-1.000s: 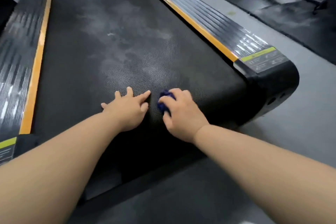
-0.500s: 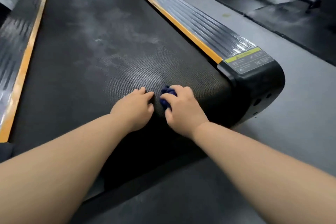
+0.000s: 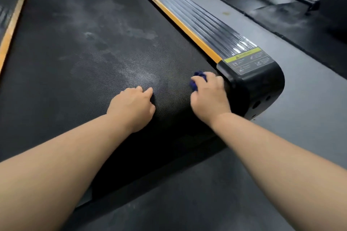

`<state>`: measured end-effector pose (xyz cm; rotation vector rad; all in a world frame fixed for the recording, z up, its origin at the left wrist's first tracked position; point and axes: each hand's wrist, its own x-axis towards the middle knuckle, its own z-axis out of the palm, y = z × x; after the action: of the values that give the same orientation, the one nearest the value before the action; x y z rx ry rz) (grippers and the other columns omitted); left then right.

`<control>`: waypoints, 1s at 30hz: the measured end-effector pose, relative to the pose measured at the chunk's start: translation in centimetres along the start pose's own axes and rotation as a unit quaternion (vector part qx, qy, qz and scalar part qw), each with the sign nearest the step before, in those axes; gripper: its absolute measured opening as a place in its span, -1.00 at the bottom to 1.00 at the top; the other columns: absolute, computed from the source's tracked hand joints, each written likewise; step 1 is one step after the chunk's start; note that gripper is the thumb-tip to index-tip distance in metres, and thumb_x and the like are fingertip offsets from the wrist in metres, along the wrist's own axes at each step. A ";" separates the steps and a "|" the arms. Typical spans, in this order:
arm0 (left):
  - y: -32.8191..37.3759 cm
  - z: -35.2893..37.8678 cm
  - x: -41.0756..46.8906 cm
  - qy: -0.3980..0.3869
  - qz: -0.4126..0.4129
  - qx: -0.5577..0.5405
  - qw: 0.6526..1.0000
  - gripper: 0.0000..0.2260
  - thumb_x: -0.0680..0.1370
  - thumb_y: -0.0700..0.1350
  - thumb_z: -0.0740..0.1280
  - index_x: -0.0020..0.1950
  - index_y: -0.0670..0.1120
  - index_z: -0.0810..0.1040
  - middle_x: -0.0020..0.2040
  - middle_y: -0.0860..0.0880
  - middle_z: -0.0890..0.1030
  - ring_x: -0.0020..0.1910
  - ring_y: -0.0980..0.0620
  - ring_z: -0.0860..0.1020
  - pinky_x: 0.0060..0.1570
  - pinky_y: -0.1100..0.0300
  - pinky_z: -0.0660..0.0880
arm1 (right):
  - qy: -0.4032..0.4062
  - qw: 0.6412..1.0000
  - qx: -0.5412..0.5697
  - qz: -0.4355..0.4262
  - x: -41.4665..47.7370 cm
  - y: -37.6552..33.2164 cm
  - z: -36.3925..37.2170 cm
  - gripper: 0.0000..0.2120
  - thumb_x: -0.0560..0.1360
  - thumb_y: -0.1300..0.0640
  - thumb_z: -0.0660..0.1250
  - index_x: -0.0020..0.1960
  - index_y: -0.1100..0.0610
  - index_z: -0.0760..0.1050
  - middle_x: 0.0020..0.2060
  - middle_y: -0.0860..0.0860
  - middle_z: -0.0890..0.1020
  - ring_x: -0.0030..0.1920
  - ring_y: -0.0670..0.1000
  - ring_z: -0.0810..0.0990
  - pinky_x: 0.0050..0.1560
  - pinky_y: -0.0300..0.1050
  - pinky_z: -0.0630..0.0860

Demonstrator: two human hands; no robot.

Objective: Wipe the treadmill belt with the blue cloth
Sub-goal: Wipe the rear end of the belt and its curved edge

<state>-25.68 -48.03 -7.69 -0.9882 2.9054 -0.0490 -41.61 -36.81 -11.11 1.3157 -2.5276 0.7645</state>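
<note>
The right hand (image 3: 210,97) curls round the blue cloth (image 3: 197,78) and presses it down on the treadmill belt (image 3: 84,52). The cloth is a small bunched lump with no clear long side. It sits at the near right corner of the belt, just beside the black end cap (image 3: 259,88). The left hand (image 3: 132,107) rests on the belt nearby, fingers loose, holding nothing. The long belt runs from near to far, with an orange strip (image 3: 178,20) along its right side.

The right hand (image 3: 208,97) covers most of the blue cloth (image 3: 197,78). The left hand (image 3: 131,107) hides its own fingertips. Warning label (image 3: 247,61) text is too blurred to read. The frame edge cuts off the left side rail (image 3: 11,24).
</note>
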 end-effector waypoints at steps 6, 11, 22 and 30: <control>1.0 0.4 2.6 -0.011 0.055 -0.032 0.998 -0.51 0.57 -0.04 0.07 0.51 -0.03 0.18 0.39 -0.03 0.31 0.33 -0.13 0.28 0.31 -0.15 0.30 | -0.058 0.994 -0.071 -0.064 2.8 3.7 -1.5 -0.71 0.43 0.20 0.27 0.13 0.15 0.58 0.20 0.17 0.46 0.12 0.26 0.38 0.14 0.11 0.44; 0.8 0.8 4.6 -0.058 0.040 -0.014 0.997 -0.53 0.60 0.04 -0.04 0.53 0.15 0.04 0.52 -0.04 0.08 0.47 -0.14 0.06 0.33 -0.32 0.17 | -0.087 0.992 -0.095 0.010 4.1 3.9 -2.0 -0.66 0.51 0.19 0.18 0.27 0.17 0.46 0.26 0.19 0.36 0.21 0.22 0.31 0.23 0.04 0.34; 0.0 1.3 5.6 -0.066 0.032 -0.046 0.996 -0.47 0.57 0.25 -0.13 0.53 0.20 -0.10 0.56 0.10 -0.10 0.54 -0.03 -0.11 0.41 -0.29 -0.05 | -0.097 0.994 -0.046 -0.002 7.5 5.1 -1.0 -0.66 0.51 0.18 0.21 0.28 0.13 0.48 0.24 0.18 0.41 0.20 0.21 0.34 0.23 0.03 0.38; -0.9 0.4 6.2 -0.112 0.032 -0.097 0.988 -0.51 0.65 0.04 -0.04 0.55 0.08 -0.14 0.55 0.16 -0.13 0.53 0.05 -0.12 0.45 -0.21 -0.09 | -0.151 0.977 0.100 -0.111 5.1 -0.9 0.6 -0.60 0.45 0.14 0.26 0.28 0.09 0.51 0.16 0.11 0.54 0.18 0.15 0.44 0.26 -0.08 0.32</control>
<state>-30.06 -52.52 -8.39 -0.8604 2.7687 0.3316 -43.88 -41.17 -9.27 1.8748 -2.5099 0.8445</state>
